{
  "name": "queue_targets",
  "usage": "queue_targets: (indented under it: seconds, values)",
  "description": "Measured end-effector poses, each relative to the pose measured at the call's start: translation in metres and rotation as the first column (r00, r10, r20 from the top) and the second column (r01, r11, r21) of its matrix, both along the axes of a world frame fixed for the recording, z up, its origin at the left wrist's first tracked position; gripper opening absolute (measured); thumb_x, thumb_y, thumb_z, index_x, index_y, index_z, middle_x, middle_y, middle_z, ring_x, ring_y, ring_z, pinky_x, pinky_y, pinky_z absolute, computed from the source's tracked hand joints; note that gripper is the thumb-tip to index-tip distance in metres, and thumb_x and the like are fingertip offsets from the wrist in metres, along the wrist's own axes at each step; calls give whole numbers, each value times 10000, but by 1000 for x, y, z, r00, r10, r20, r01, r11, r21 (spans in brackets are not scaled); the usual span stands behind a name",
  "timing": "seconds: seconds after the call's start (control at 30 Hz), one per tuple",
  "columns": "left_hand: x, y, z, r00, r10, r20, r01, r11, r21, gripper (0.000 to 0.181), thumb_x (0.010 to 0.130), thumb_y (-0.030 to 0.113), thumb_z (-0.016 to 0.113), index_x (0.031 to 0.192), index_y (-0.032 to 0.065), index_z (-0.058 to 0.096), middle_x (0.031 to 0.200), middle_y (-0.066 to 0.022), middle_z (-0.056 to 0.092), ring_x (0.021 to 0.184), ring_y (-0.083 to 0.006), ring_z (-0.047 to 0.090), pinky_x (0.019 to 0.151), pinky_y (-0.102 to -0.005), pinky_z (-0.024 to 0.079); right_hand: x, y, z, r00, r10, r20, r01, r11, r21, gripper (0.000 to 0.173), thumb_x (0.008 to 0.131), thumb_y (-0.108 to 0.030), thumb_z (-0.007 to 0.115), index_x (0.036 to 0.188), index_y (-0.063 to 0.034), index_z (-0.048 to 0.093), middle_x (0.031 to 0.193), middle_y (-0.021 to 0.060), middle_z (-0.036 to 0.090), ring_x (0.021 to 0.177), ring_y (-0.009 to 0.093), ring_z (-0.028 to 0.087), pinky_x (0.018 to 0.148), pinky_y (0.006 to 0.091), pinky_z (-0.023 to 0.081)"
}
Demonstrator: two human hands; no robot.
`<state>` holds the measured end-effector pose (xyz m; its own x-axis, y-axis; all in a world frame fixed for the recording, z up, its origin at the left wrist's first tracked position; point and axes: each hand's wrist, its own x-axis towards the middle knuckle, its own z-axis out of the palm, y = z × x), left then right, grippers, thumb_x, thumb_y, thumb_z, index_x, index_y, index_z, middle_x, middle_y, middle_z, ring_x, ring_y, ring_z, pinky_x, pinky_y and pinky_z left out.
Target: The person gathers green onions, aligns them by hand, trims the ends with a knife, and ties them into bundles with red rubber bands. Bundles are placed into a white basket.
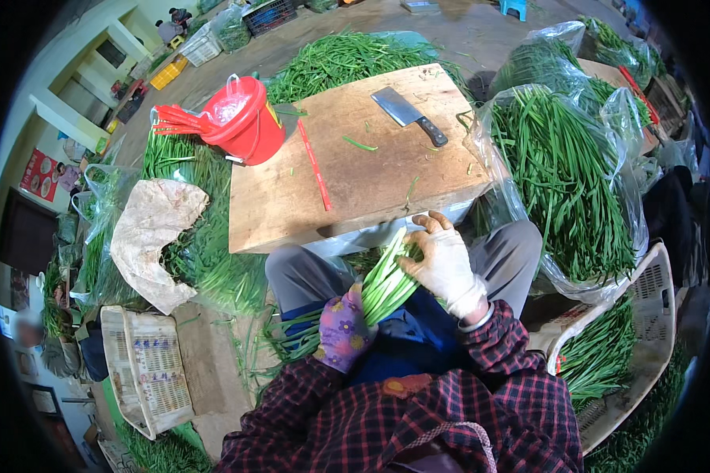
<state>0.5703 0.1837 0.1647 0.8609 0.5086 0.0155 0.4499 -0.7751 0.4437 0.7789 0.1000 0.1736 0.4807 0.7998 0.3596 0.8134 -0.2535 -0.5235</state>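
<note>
My left hand [344, 331], in a purple flowered glove, grips a bunch of green leafy stalks that look like garlic chives [389, 281]. Their pale ends point up and away from me, while the leaves trail out to the left of the glove. At the pale ends is my right hand [447, 266], in a whitish glove with stained fingertips. Its fingers are curved and partly apart beside the stalks; whether they pinch anything is unclear. Beyond my knees stands a wooden board [355, 171], with a cleaver [408, 115] and a red strip [314, 165] lying on it.
A red bucket [254, 127] holding red strips [180, 120] stands at the board's left corner. Piled greens [349, 62] lie behind the board. Bagged greens [559, 177] rise on the right above a plastic crate [657, 343]. Another crate [154, 366] sits left. People are in the background.
</note>
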Motion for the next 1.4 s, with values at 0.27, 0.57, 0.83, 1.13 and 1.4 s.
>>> queue_targets:
  seconds: [0.27,0.57,0.83,1.13,1.4]
  values:
    - [2,-4,7,997,-43,-66,47,997,56,781,613,242,773,1264,-7,422,997,-167,601,937,-317,592,841,-406,460,9,15,-6,977,147,153,-128,984,-126,132,648,-181,682,680,-56,654,1059,124,634,1053,337,560,859,416,470]
    - [-23,56,-10,910,374,181,-67,563,-824,662,636,82,762,1234,33,484,1032,-39,634,908,-143,600,799,-277,486,81,-9,-30,890,-346,296,386,918,-87,212,710,-153,689,888,-75,605,855,117,596,857,306,580,707,440,464]
    - [-36,92,28,944,328,27,-77,299,-951,450,668,110,774,1086,62,617,891,5,632,815,-115,575,710,-251,462,-57,20,-61,931,366,-15,-358,900,-249,307,726,-259,686,953,-69,602,877,169,636,895,346,601,790,465,452]
    - [-35,91,41,961,224,159,76,339,-938,605,655,108,760,1219,42,551,1082,-59,628,946,-174,590,803,-301,478,-17,43,22,745,561,-361,-638,757,-142,290,824,-375,618,873,-94,672,753,160,638,742,364,623,654,453,494]
    - [-35,112,38,999,23,35,30,196,-980,534,666,144,807,1135,11,589,1008,-95,655,800,-191,633,668,-287,505,11,70,25,851,519,-79,-514,855,73,201,802,-252,669,838,-56,691,746,115,648,692,271,624,647,368,488]
